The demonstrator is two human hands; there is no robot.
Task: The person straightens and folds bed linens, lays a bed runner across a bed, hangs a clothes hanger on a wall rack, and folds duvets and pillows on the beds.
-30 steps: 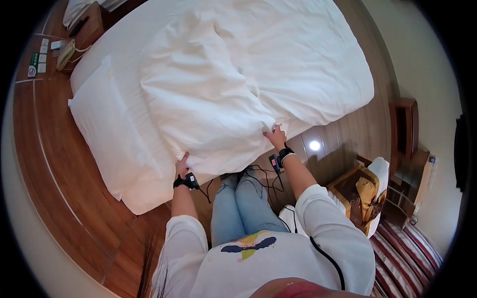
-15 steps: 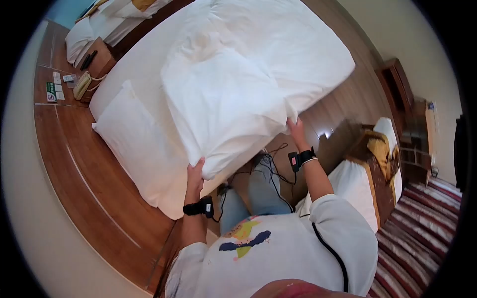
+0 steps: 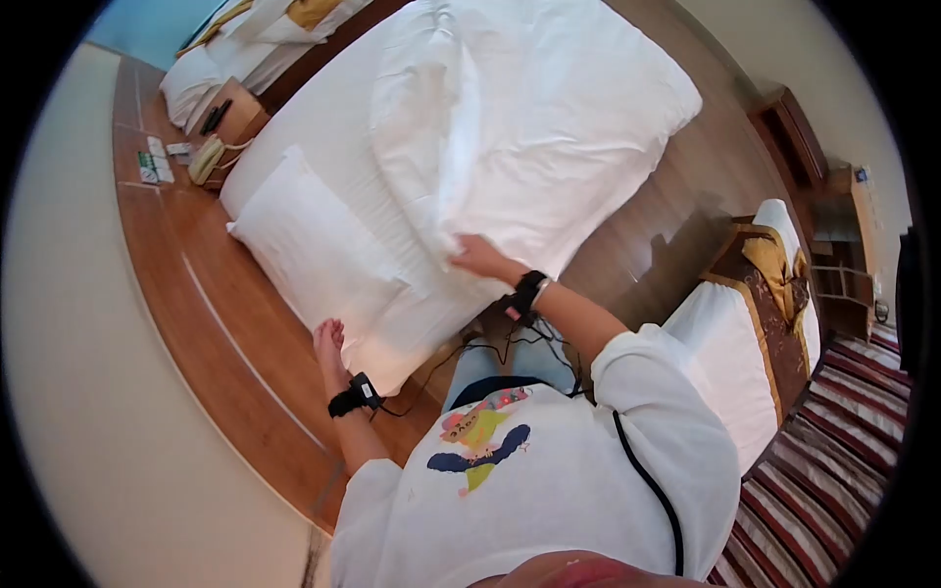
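A white duvet [image 3: 559, 147] lies over the bed, its near edge bunched and folded along the middle. At that edge is my right hand [image 3: 480, 256], fingers closed on the duvet cloth; the fingertips are slightly blurred. My left hand [image 3: 330, 341] is off the duvet, above the headboard side beside the mattress corner, its fingers loosely bent and holding nothing. Close to it lies a white pillow [image 3: 304, 225] on the white-sheeted mattress [image 3: 392, 355]. Black straps with small boxes and cables circle both wrists.
A wooden headboard panel [image 3: 221, 314] runs along the left. Beyond the bed stands a nightstand [image 3: 243, 116] with a telephone [image 3: 206, 160] nearby. To my right are a white-covered seat [image 3: 720, 343], wooden shelves [image 3: 843, 235] and a striped curtain [image 3: 833, 470]. Cables [image 3: 500, 345] hang by my legs.
My left hand has let go of the duvet and moved left toward the headboard. My right hand has moved left with the duvet edge, uncovering more sheet beside the pillow.
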